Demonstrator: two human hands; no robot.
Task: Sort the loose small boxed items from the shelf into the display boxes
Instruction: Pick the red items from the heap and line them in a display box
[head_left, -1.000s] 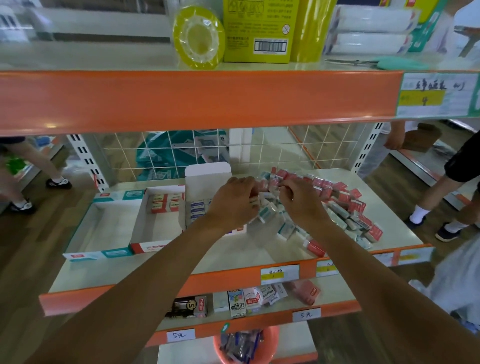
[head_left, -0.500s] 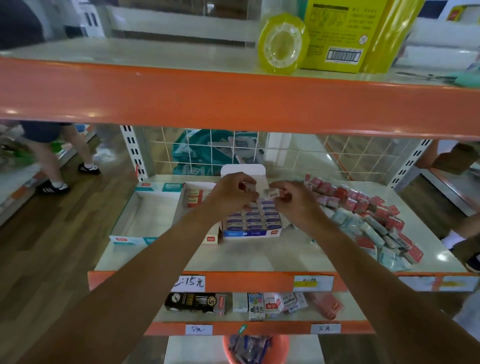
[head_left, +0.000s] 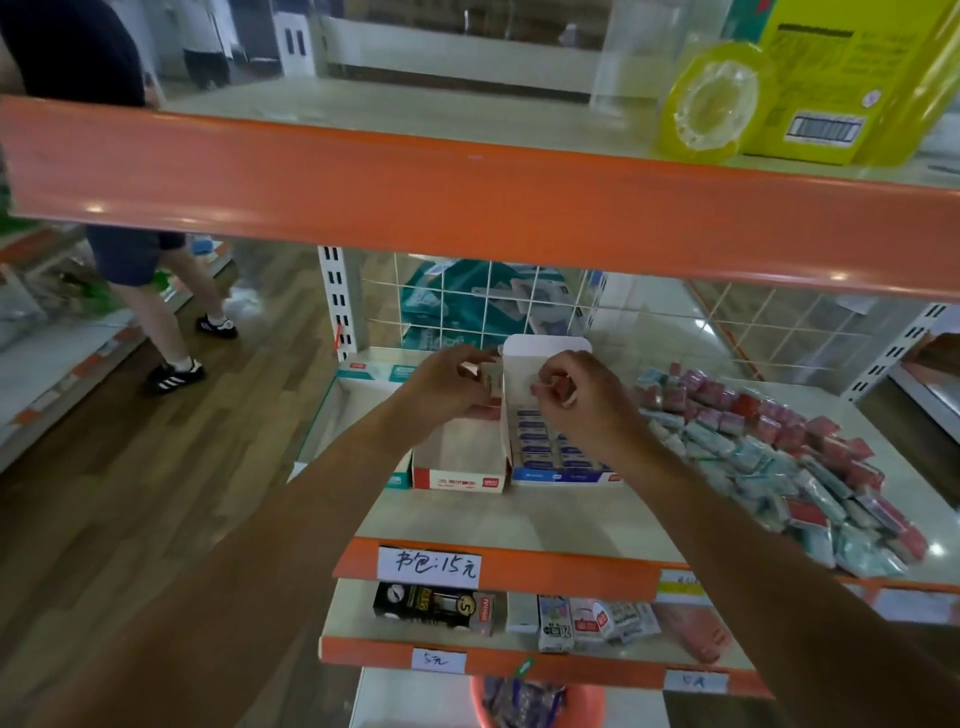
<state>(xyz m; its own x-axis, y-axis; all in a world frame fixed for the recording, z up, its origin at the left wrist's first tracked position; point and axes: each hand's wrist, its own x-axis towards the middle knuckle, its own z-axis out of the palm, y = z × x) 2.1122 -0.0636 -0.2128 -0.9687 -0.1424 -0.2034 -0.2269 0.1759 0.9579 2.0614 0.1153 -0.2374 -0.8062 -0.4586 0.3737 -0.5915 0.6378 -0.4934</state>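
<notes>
The person's left hand (head_left: 444, 387) is hovering above the back of the red-fronted display box (head_left: 457, 470), its fingers (head_left: 464, 359) curling round a small box (head_left: 492, 376) and holding it upright against the thumb. The right hand (head_left: 579, 402) is hanging just beside it over the blue-fronted display box (head_left: 563, 457), fingers (head_left: 563, 385) bent in tight toward the thumb; whether they are pinching anything cannot be told. The pile of loose boxes (head_left: 779, 457) is lying on the shelf (head_left: 545, 519) to the right.
</notes>
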